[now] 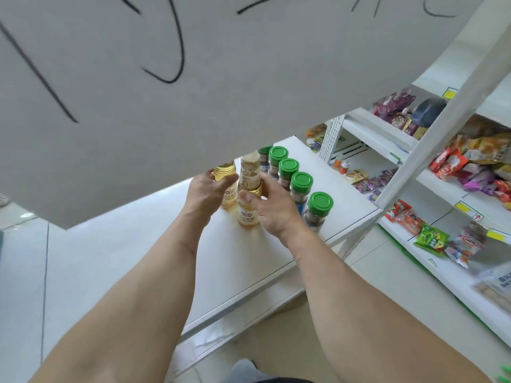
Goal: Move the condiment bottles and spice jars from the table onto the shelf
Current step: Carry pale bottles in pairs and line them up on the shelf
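Three bottles of pale yellow liquid with gold caps stand on the white shelf board [249, 255]. My left hand [206, 196] is wrapped around the left bottle [228, 186]. My right hand [269, 205] holds the nearest bottle [247, 215] by its gold cap, thumb on top. A third bottle [249, 172] stands just behind, between the two hands. To the right runs a row of several spice jars with green lids [301, 186], the nearest [318, 211] close to the shelf's front edge. A white board overhead hides the back of the shelf.
A large white board with black marker strokes [193, 78] hangs overhead and covers the upper view. On the right stands a white rack [431, 142] full of snack packets. Pale floor tiles lie below, to the left.
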